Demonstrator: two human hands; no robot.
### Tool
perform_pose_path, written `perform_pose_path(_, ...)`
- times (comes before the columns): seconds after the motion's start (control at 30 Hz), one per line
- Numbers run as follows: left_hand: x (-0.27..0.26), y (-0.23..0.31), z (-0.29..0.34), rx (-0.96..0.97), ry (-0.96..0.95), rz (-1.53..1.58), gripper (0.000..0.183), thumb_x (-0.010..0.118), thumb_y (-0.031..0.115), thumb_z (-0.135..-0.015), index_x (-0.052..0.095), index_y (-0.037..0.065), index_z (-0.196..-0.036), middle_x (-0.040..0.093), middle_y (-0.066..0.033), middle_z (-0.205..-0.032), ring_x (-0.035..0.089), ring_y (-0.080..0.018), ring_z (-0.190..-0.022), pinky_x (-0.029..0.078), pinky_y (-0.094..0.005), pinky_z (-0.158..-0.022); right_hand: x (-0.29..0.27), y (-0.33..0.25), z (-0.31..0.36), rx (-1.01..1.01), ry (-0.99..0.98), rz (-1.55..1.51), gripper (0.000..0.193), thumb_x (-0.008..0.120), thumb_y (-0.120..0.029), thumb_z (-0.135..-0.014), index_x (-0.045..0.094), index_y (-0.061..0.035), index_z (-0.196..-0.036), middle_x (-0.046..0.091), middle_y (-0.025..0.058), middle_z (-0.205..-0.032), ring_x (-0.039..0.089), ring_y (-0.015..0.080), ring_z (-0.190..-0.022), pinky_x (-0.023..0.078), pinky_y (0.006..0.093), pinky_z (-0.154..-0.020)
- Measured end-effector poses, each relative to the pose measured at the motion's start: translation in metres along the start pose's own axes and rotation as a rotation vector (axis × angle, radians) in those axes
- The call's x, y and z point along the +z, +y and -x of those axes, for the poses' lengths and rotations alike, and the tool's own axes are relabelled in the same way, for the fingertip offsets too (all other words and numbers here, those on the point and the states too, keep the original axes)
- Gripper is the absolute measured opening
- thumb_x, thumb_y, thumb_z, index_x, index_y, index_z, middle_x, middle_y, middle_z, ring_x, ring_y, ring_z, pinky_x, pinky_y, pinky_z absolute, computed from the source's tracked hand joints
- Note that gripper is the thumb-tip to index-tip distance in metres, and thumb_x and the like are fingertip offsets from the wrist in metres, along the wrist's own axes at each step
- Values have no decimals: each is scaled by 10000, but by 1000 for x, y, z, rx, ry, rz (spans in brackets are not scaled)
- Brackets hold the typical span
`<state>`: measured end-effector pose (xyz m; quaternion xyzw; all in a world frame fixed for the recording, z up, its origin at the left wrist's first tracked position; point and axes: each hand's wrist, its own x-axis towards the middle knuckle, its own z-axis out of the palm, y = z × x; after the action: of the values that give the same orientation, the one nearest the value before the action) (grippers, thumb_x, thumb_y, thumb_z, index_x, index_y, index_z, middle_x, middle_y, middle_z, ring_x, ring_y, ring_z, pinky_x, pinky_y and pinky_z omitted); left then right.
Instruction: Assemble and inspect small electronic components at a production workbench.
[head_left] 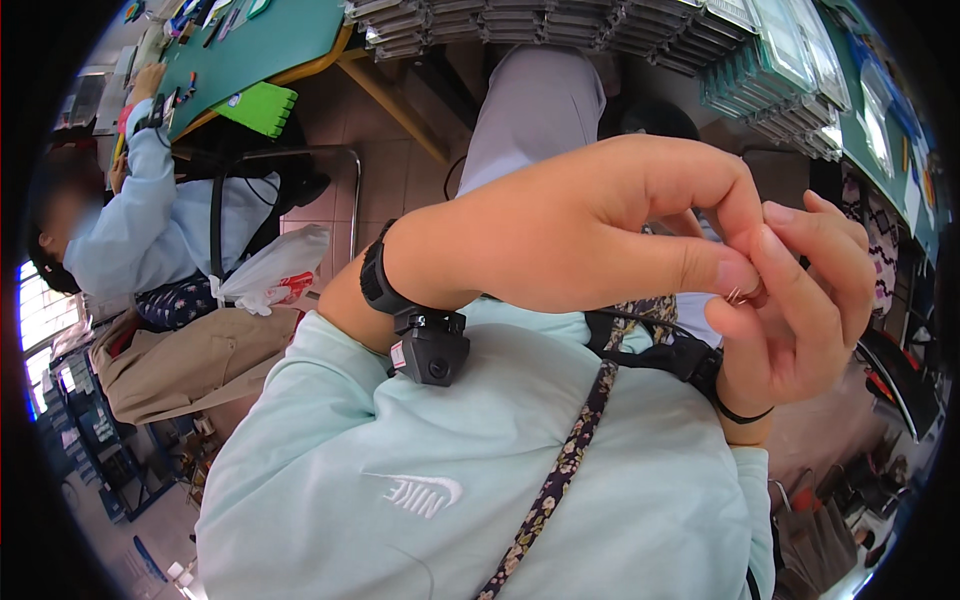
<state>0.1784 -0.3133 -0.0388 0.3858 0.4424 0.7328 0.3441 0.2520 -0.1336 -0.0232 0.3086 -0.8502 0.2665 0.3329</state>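
Observation:
My left hand (640, 220) reaches across in front of my chest, its thumb and fingers closed in a pinch. The fingertips of my right hand (800, 295) meet it, curled, with thumb and index finger pressing in at the same spot. Tiny thin coppery metal pieces (737, 296) show between the fingertips of both hands. Most of them is covered by the fingers, so their full shape cannot be made out. Both hands are held up in the air, over my light green top (420, 440).
Stacked clear plastic trays (560, 25) stand ahead, with more green-edged trays (765, 85) at the far right. A green-topped table (270, 45) with a bright green pouch (258, 108) is far left, where another person (150, 220) sits. A white plastic bag (275, 270) hangs beside that chair.

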Motion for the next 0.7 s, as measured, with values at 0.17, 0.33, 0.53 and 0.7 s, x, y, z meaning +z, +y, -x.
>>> perform_pose_path(0.17, 4, -1, 1, 0, 50, 41, 153, 586, 123, -875, 580, -9, -952, 620, -32, -865, 561, -70, -818, 459, -207, -711, 0, -4, -1, 2, 10, 37, 345, 699, -261, -745, 642, -13, -979, 583, 100, -973, 597, 251, -861, 458, 456, -844)
perform_pose_path(0.33, 4, 3, 2, -55, 84, 37, 155, 589, 123, -871, 586, -10, -950, 628, -28, -858, 564, -66, -803, 459, -207, -703, -1, -1, 0, -14, -34, 60, 406, 695, -319, -748, 640, -4, -999, 589, 97, -980, 600, 250, -870, 458, 461, -848)
perform_pose_path(0.53, 6, 5, 3, -83, 105, -37, 141, 599, 127, -860, 604, -1, -919, 633, -25, -835, 568, -66, -789, 460, -208, -691, 2, -4, -1, -14, -28, 126, 482, 683, -399, -733, 645, 0, -1002, 595, 102, -973, 602, 252, -859, 453, 463, -850)
perform_pose_path(0.7, 4, 6, 3, -114, 123, -73, 143, 608, 135, -847, 616, 3, -901, 632, -25, -815, 565, -67, -754, 458, -208, -658, 4, -4, 0, 28, -58, 144, 486, 644, -421, -765, 647, -3, -1013, 596, 112, -970, 601, 261, -858, 448, 465, -848)
